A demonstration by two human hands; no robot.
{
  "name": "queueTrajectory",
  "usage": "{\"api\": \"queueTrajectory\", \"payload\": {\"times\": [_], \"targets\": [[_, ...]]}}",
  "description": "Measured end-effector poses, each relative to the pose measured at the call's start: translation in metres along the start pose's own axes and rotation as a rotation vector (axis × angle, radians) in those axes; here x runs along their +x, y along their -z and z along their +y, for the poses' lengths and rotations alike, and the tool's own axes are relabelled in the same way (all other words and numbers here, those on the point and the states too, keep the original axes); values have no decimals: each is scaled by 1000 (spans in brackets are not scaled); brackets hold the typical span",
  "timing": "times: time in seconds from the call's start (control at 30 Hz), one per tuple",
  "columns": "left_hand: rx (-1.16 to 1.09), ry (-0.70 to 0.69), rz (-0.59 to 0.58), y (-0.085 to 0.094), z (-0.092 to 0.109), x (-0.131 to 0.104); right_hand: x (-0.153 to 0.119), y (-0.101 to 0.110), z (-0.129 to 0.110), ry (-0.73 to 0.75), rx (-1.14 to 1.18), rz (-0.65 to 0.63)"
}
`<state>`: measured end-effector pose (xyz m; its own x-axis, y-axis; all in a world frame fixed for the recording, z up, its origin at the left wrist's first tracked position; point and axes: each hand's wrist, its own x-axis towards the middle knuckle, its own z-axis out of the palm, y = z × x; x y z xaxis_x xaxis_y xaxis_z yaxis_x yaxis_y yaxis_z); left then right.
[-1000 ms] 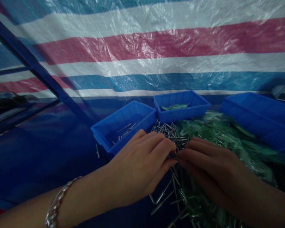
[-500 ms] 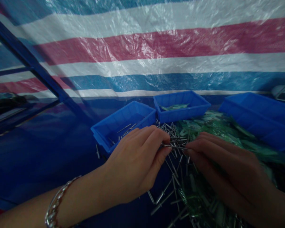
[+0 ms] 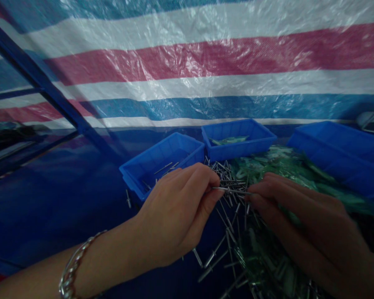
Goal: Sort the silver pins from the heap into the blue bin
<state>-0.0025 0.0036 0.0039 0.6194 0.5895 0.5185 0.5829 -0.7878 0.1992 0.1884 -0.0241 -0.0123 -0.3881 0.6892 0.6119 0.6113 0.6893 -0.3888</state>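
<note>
A thin metal rivet-like pin (image 3: 229, 189) spans the space between my two hands. Its left end is pinched by my left hand (image 3: 182, 207), and its right end meets the closed fingertips of my right hand (image 3: 302, 224). Beneath them lies a loose pile of similar metal pins (image 3: 227, 170), spilling toward the front over the blue surface. Beyond my left hand, a blue bin (image 3: 177, 145) holds several pins. Green-tinted clear plastic packets (image 3: 280, 162) are heaped behind and below my right hand.
A second blue bin (image 3: 252, 145) with a green packet in it stands behind the pile. Another large blue bin (image 3: 339, 158) is at the right. Blue metal frame bars (image 3: 60, 110) rise at the left, and a striped plastic sheet (image 3: 187, 62) hangs behind.
My right fingertips have shifted slightly right and my left ones slightly left, so more of the pin shows between them.
</note>
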Motion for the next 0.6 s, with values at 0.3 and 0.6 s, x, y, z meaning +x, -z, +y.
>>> {"api": "queueTrajectory", "payload": {"times": [0.3, 0.6], "targets": [[7, -56, 55, 0, -1, -1, -3, 2, 0, -38, -10, 8], [-16, -60, 30, 0, -1, -2, 0, 2, -3, -36, -35, 46]]}}
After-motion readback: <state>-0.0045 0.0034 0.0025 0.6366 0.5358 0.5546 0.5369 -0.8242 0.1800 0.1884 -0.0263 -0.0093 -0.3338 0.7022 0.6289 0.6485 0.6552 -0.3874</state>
